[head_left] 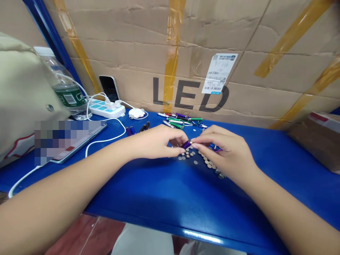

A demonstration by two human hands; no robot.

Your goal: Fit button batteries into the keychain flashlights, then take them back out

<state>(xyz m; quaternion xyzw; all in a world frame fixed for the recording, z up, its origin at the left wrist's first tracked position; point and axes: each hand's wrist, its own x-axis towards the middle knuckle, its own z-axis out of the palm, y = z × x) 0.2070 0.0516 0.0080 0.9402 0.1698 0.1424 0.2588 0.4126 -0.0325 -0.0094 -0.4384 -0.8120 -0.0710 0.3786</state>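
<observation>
My left hand (160, 141) is closed on a short purple metal tube (185, 145), held between thumb and fingers just above the table. My right hand (231, 145) meets it from the right, thumb and forefinger pinched at the tube's end. A tiny silvery piece (190, 142) shows at those fingertips; whether it is loose or part of the tube I cannot tell. Under and between the hands lie several small round metal discs (209, 164), like button cells. Blue and purple metallic parts (216, 149) are partly hidden behind my right fingers.
Pen-like metal pieces (176, 122) in several colours lie at the back of the blue table (148, 198). Dark tubes (132, 130) are beyond my left forearm. A power strip (106, 109), white cables, a bottle (67, 92) and a tablet (79, 143) fill the left; a cardboard box (318, 138) stands right.
</observation>
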